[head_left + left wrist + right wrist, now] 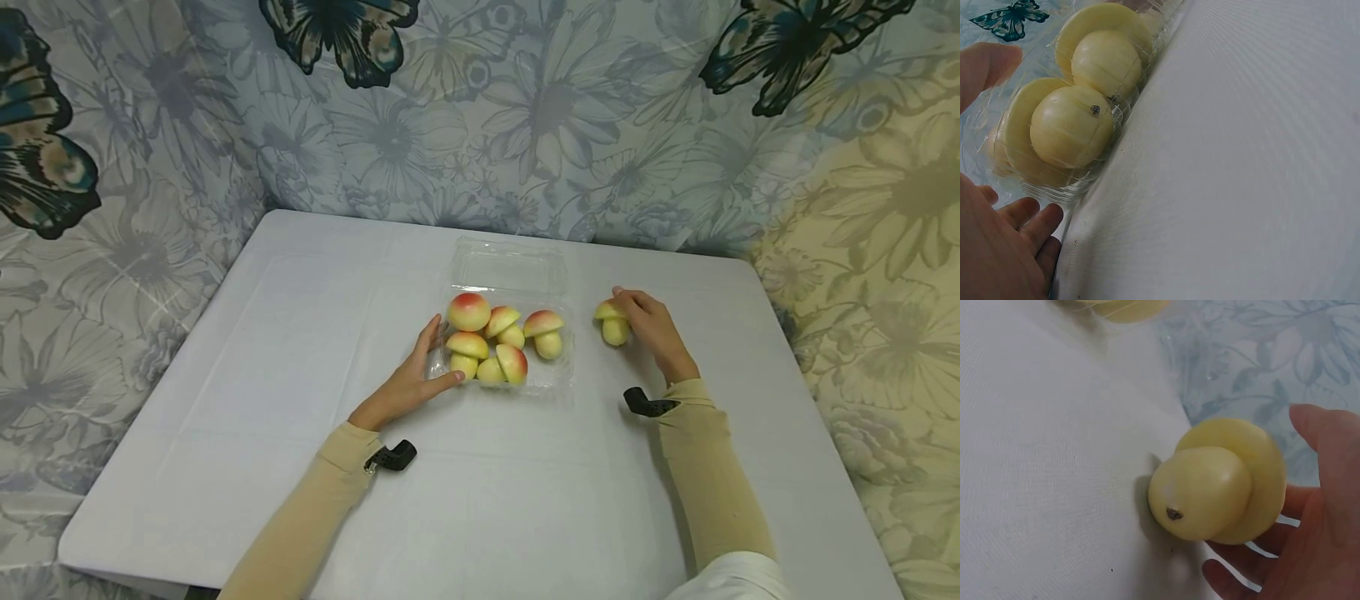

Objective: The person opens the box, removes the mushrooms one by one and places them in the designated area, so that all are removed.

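A clear plastic clamshell container [551, 379] lies on the table, holding several yellow mushrooms [468, 312] with reddish caps, which look artificial. My left hand [408, 379] is spread at the container's left end, thumb by the front corner and fingers along the side. The left wrist view shows two pale yellow mushrooms [1072, 128] through the clear wall. Right of the container, a single yellow mushroom [615, 331] sits on the table, its stem toward me. My right hand [656, 329] is around its cap; in the right wrist view the thumb stands apart from the cap, the fingers behind it.
The container's lid [510, 267] is folded back, away from me. A white cloth covers the table [300, 333]. Behind and beside it hangs fabric [547, 108] printed with flowers and butterflies. A black wrist device [393, 456] sits on each sleeve.
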A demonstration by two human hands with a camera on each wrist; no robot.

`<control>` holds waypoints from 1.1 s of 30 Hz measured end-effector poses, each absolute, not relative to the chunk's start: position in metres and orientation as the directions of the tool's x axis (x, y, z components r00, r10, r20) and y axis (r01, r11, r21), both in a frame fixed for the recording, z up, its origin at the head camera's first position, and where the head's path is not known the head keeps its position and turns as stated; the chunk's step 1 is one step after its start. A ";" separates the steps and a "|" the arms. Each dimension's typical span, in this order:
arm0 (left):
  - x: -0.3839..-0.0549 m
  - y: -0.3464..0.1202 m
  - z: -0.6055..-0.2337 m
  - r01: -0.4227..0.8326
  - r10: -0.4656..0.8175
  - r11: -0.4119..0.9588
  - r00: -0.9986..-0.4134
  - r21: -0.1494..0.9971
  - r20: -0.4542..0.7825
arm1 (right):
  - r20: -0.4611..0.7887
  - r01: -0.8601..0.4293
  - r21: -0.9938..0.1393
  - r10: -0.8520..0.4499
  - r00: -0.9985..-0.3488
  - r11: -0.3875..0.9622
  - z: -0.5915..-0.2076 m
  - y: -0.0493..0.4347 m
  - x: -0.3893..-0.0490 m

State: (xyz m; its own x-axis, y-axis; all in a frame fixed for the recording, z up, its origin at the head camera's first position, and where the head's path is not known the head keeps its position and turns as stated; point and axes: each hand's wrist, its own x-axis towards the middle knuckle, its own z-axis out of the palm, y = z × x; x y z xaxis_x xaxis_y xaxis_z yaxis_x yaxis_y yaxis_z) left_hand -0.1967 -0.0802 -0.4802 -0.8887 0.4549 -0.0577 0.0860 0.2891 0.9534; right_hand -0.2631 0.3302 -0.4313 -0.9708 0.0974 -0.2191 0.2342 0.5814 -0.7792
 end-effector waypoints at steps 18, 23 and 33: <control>-0.197 -0.079 -0.480 0.076 0.450 0.289 -0.890 0.954 -0.065 | -0.077 0.135 -0.821 0.127 -0.989 0.555 -0.421 0.328 -0.262; -0.197 -0.079 -0.480 0.079 0.451 0.289 -0.891 0.954 -0.063 | -0.018 0.083 -0.826 0.122 -0.992 0.558 -0.411 0.323 -0.259; -0.198 -0.080 -0.481 0.081 0.454 0.291 -0.889 0.953 -0.063 | 0.087 -0.003 -0.823 0.121 -0.989 0.568 -0.388 0.305 -0.253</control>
State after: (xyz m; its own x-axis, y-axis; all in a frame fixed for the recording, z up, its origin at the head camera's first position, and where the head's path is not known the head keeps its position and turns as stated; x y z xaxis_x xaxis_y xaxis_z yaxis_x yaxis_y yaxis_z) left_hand -0.1975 -0.0800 -0.4813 -0.8886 0.4543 -0.0634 0.0807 0.2909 0.9534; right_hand -0.2530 0.3048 -0.3882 -0.9889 0.1207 0.0869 -0.0030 0.5680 -0.8230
